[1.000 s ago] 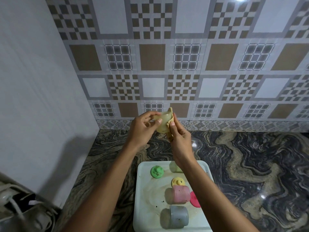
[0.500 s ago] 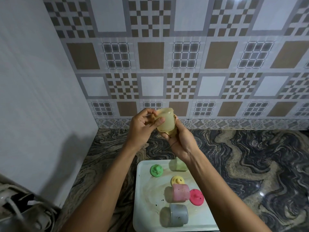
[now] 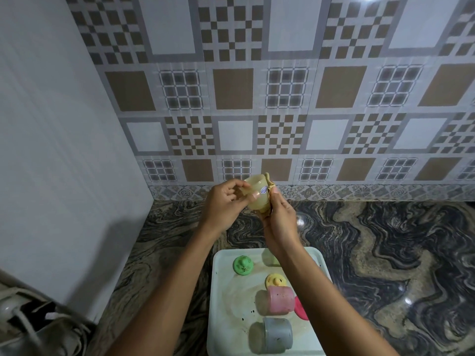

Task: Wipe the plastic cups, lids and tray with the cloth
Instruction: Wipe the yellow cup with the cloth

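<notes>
**A:** While the left hand [image 3: 223, 204] holds the pale yellow cup [image 3: 257, 187] with only its thumb across the wall and its curled fingers [image 3: 232, 188] at the rim, a firm rub could twist the cup loose. That is my judgement. Likely cause: smooth plastic and a shallow grip.

**B:** Right hand?

**A:** The right hand [image 3: 281, 224] is curled round the tan cloth [image 3: 267, 179], with the thumb pressing it onto the cup's right wall. A loose corner of the cloth stands up past the rim.

**B:** Cup relative to the fingers?

**A:** It sits between the hands, touching both, roughly upright. I cannot tell whether the left fingertips reach inside it.

**B:** Below?

**A:** The cup is held above the marbled worktop [image 3: 385, 253], beyond the far edge of the white tray [image 3: 218, 278]. If it slipped, it could land there or bounce onto the tray. The tray carries a green lid [image 3: 243, 265] and a yellow lid [image 3: 275, 280]. A pink cup [image 3: 280, 300] and a grey cup [image 3: 277, 335] lie there on their sides. The tray also shows brown smears and dark specks, so it looks unwiped.
</notes>
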